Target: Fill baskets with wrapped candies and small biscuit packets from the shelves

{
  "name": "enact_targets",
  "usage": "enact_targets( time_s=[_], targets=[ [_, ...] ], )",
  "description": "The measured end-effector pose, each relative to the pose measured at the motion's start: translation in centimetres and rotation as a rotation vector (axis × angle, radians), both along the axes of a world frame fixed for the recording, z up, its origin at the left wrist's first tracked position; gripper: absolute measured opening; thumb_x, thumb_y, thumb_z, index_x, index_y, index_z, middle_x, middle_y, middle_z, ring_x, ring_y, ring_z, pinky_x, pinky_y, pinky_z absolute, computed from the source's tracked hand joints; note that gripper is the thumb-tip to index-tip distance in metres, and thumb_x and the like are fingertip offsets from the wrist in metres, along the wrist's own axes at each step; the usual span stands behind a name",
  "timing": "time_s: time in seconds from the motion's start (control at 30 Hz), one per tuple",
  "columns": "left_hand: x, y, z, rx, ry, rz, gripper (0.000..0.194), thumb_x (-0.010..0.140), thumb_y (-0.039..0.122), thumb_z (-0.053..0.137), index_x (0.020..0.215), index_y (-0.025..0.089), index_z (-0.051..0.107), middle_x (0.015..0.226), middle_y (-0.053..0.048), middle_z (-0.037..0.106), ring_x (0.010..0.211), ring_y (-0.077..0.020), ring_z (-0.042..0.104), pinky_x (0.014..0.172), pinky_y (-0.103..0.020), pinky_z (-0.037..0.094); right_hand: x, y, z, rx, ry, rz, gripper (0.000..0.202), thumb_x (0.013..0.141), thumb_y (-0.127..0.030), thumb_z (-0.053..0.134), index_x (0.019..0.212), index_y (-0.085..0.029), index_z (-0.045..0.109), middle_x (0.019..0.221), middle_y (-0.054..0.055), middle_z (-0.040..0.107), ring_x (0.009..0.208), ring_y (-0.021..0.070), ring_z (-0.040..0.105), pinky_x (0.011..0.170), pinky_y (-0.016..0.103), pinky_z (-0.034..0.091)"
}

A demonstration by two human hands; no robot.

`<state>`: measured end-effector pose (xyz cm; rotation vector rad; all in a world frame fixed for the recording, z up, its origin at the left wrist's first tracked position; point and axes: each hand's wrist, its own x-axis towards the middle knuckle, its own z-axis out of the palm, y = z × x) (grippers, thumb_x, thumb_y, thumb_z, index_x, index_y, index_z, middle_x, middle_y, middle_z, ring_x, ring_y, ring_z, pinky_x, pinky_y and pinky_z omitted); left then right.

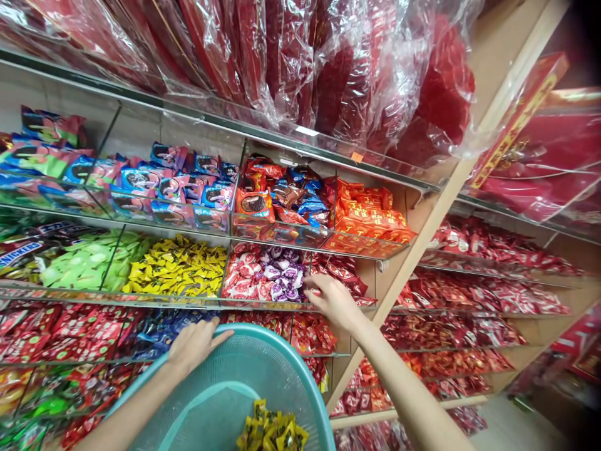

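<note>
My left hand [193, 343] grips the rim of a teal plastic mesh basket [307, 369], its thumb over the edge. At the bottom of the basket lies a small heap of yellow-wrapped candies [272, 429]. Up at the shelf, my right hand [332, 300] reaches toward the purple-and-white wrapped candies [282, 275]. Its thumb and forefinger are bent and apart at the right side of that pile, and no candy shows between them. Red-and-white wrapped candies [241, 272] lie left of the purple ones, and dark red packets [340, 269] lie behind my right hand.
Clear-fronted shelves hold yellow candies [178, 269], green packets [79, 260], blue snack packs [171, 181] and orange packets [369, 210]. A glass shelf edge [263, 131] runs above, under plastic-wrapped red items [347, 69]. A wooden upright [413, 232] stands at the right, with more shelves of red packets beyond.
</note>
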<state>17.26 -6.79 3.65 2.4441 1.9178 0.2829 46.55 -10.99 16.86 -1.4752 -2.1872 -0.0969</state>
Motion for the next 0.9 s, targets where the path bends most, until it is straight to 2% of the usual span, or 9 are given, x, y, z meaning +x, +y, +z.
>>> enact_targets(
  time_s=[0.07, 0.17, 0.33, 0.43, 0.6, 0.9],
  targets=[
    [-0.1, 0.0, -0.1, -0.008, -0.016, 0.009, 0.052, 0.082, 0.059, 0.029, 0.094, 0.017, 0.056, 0.082, -0.013, 0.066, 0.084, -0.0293, 0.063, 0.071, -0.035, 0.042, -2.0, 2.1, 1.5, 0.049, -0.228, 0.038, 0.027, 0.083, -0.023, 0.045, 0.109, -0.019, 0.053, 0.107, 0.007, 0.057, 0.101, 0.0183, 0.048, 0.088, 0.031, 0.038],
    [-0.3, 0.1, -0.5, -0.003, -0.015, 0.006, 0.052, 0.083, 0.059, 0.028, 0.097, 0.017, 0.056, 0.083, -0.013, 0.067, 0.084, -0.0295, 0.063, 0.071, -0.035, 0.043, -4.3, 4.5, 1.9, 0.064, -0.439, 0.041, 0.036, 0.08, -0.017, 0.047, 0.116, -0.017, 0.049, 0.114, 0.01, 0.052, 0.105, 0.0202, 0.045, 0.089, 0.033, 0.039],
    [-0.4, 0.4, -0.8, 0.005, -0.001, -0.003, 0.053, 0.083, 0.059, 0.026, 0.098, 0.017, 0.055, 0.084, -0.015, 0.066, 0.085, -0.0309, 0.062, 0.07, -0.037, 0.043, -5.5, 7.3, 2.6, -0.043, -0.558, -0.07, 0.049, 0.076, -0.015, 0.05, 0.124, -0.019, 0.043, 0.111, 0.011, 0.056, 0.102, 0.0234, 0.051, 0.082, 0.034, 0.043],
    [-0.4, 0.4, -0.8, -0.01, -0.021, 0.01, 0.052, 0.083, 0.059, 0.026, 0.099, 0.017, 0.054, 0.083, -0.014, 0.066, 0.085, -0.0293, 0.062, 0.072, -0.036, 0.043, -5.6, 8.5, 3.3, -0.147, -0.597, -0.084, 0.054, 0.076, -0.015, 0.051, 0.128, -0.022, 0.039, 0.112, 0.011, 0.058, 0.101, 0.0232, 0.055, 0.079, 0.032, 0.044],
    [-0.4, 0.7, -0.9, -0.01, -0.021, 0.001, 0.054, 0.082, 0.06, 0.027, 0.099, 0.017, 0.055, 0.081, -0.014, 0.066, 0.084, -0.0302, 0.062, 0.072, -0.037, 0.043, -5.5, 9.3, 3.7, -0.211, -0.629, -0.091, 0.051, 0.074, -0.019, 0.056, 0.123, -0.021, 0.045, 0.109, 0.012, 0.061, 0.1, 0.024, 0.058, 0.076, 0.031, 0.045],
    [-0.4, 0.8, -1.1, 0.018, 0.027, -0.01, 0.052, 0.084, 0.059, 0.026, 0.101, 0.017, 0.053, 0.08, -0.013, 0.066, 0.084, -0.0302, 0.062, 0.069, -0.036, 0.043, -5.5, 8.9, 3.2, -0.181, -0.605, -0.11, 0.061, 0.071, -0.02, 0.062, 0.127, -0.022, 0.037, 0.11, 0.011, 0.06, 0.097, 0.0243, 0.059, 0.074, 0.03, 0.045]
  ],
)
